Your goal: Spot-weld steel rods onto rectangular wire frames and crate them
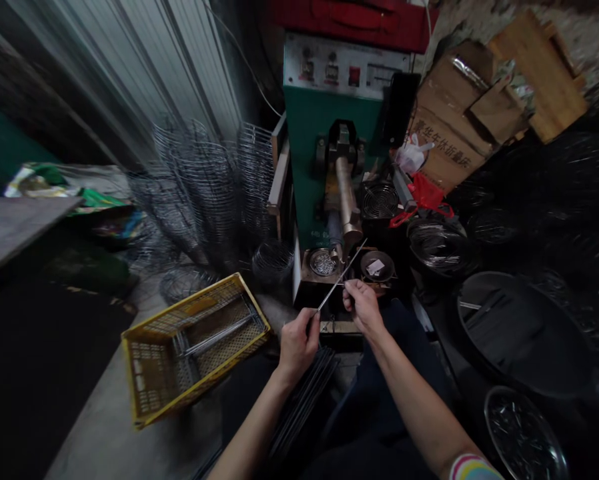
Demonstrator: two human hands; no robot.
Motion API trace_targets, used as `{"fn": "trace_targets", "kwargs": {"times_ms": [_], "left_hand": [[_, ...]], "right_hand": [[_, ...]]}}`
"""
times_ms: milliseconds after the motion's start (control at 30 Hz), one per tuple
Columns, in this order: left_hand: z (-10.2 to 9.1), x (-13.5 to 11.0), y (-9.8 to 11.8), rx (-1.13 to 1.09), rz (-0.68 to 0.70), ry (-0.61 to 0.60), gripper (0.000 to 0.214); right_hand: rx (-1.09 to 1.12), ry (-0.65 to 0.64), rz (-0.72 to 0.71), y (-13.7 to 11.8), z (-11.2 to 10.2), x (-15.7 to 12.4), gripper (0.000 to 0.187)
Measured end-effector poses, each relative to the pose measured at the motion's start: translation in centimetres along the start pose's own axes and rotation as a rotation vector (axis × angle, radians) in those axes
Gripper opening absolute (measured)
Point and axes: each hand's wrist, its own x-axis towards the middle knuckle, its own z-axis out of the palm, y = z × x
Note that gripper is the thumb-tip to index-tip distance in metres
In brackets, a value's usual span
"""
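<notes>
My left hand (298, 342) is closed round the lower end of a thin metal rod (340, 276). The rod slants up and to the right, and its far end reaches the brass arm of the green welding machine (347, 193). My right hand (362, 305) pinches the same rod near its middle. A bundle of dark rods (304, 400) lies across my lap under the left hand. In front of the hands, two small round dishes (323, 262) (377, 267) sit on the machine's ledge; the left one holds small shiny metal parts.
A yellow plastic crate (194, 347) with a few rods in it stands on the floor at left. Behind it stand stacked wire frames (204, 187). A small fan (378, 200), wire coils (437, 245), a black tub (522, 333) and cardboard boxes (454, 127) crowd the right side.
</notes>
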Motion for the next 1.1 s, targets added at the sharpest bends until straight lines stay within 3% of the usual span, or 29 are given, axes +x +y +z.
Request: {"fn": "trace_targets", "kwargs": {"times_ms": [500,1100], "left_hand": [[1.3,0.8,0.0,0.006,0.005,0.05,0.015],[1.3,1.5,0.4,0.01,0.045,0.079,0.012]], "right_hand": [[0.08,-0.021,-0.007,-0.2,0.3,1.3,0.033],[0.096,-0.078,-0.034,-0.7,0.4,2.1,0.032]]}}
